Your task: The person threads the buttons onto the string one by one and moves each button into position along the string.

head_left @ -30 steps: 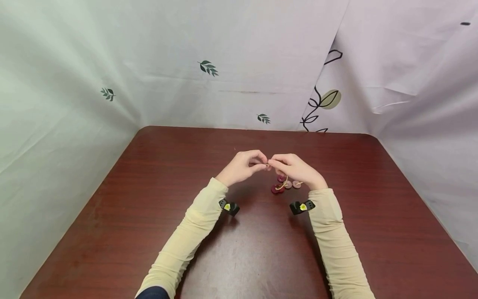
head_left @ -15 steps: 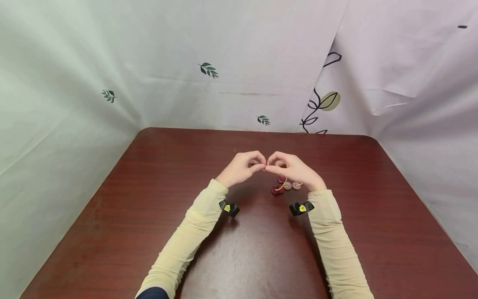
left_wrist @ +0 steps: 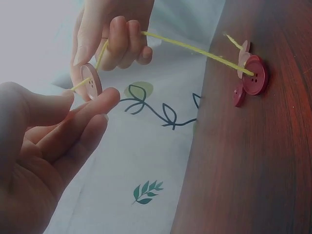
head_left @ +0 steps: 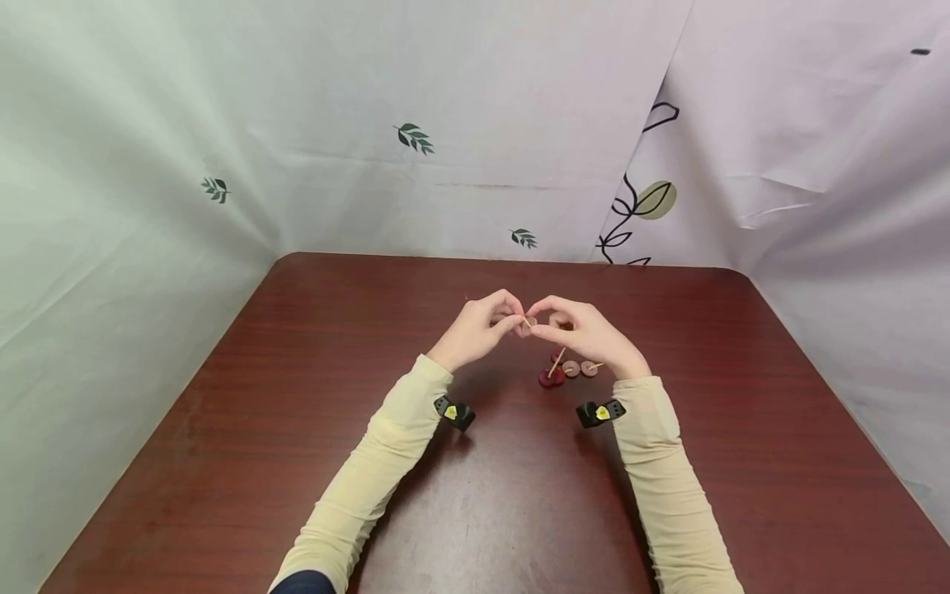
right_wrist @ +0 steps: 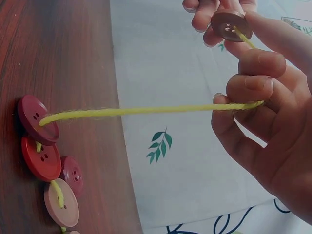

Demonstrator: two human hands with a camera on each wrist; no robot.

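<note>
Evidently, strung buttons (right_wrist: 29,158) laid on tabletop (head_left: 475,495), just right of middle, short of far edge. Beyond, raised button (left_wrist: 92,84) pinched by right hand (head_left: 590,334), string (right_wrist: 165,109) by left hand (head_left: 475,334). Raised button best kept steady, string drawn straight through.

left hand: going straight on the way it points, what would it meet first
Most likely the pink four-hole button, then the right hand pinching it; exact depth is unclear.

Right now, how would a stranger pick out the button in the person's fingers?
Find the dark red table, then the left hand and right hand raised over it. Between them is a round button with yellow string through it. Unlike the buttons lying on the table, it is held up.
</note>
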